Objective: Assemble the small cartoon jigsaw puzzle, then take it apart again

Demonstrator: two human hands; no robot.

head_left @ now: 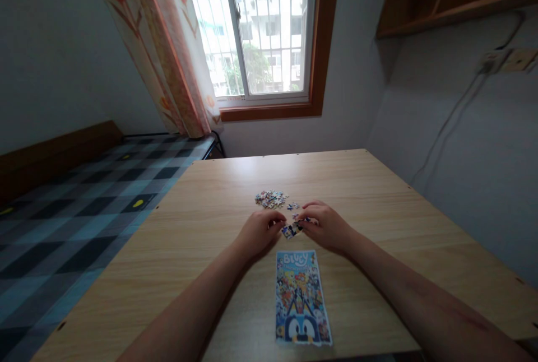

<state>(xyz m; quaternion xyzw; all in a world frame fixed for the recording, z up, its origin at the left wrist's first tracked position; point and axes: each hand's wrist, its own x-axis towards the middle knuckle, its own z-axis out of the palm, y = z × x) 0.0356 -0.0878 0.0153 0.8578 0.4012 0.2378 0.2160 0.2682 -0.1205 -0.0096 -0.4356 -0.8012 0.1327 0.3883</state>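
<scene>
A small patch of joined jigsaw pieces (290, 231) lies on the table, dark and pale in colour. My left hand (263, 230) is at its left side, fingers curled in and tips against the patch's edge. From the right, my right hand (325, 224) pinches at the patch's upper right, its fingertips partly hiding a jigsaw piece. Just beyond the hands are a few loose jigsaw pieces (293, 205). A heap of mixed jigsaw pieces (271, 199) sits farther back, slightly left. Nearer to me, a Bluey picture sheet (299, 297) lies flat between my forearms.
The pale wooden table (227, 188) stretches toward the wall below a window (269, 31). Left of it is a bed with a checked cover (105, 194), and a flowered curtain (155, 42) hangs behind. A cable (445, 121) runs down the right wall under a shelf (454, 14).
</scene>
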